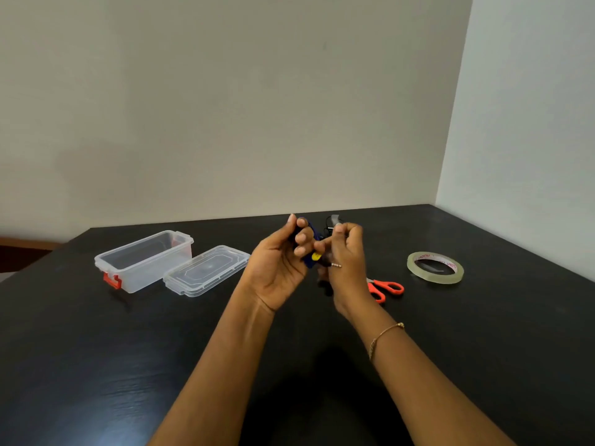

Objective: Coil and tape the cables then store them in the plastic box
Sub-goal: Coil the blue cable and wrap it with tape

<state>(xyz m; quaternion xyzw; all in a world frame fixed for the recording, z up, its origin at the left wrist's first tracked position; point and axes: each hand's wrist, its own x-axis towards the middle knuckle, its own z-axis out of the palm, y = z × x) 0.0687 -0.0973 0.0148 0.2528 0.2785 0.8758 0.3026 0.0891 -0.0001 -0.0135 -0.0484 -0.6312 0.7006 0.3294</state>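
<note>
Coiling is judged nearly done: a blue cable bundle point(309, 252) is gripped by the left hand point(283, 262) and pinched by the right hand point(346, 262) mid-table; taping seems underway, while the plastic box point(145, 262) at far left holds nothing

A clear plastic box point(145, 260) with a red latch point(112, 281) and its clear lid point(206, 270) sit left on the black table point(96, 365). Orange-handled scissors point(386, 289) and a yellowish-clear tape roll point(435, 267) with red lettering lie right. The bundled cable point(311, 257) is blue with yellow.
</note>
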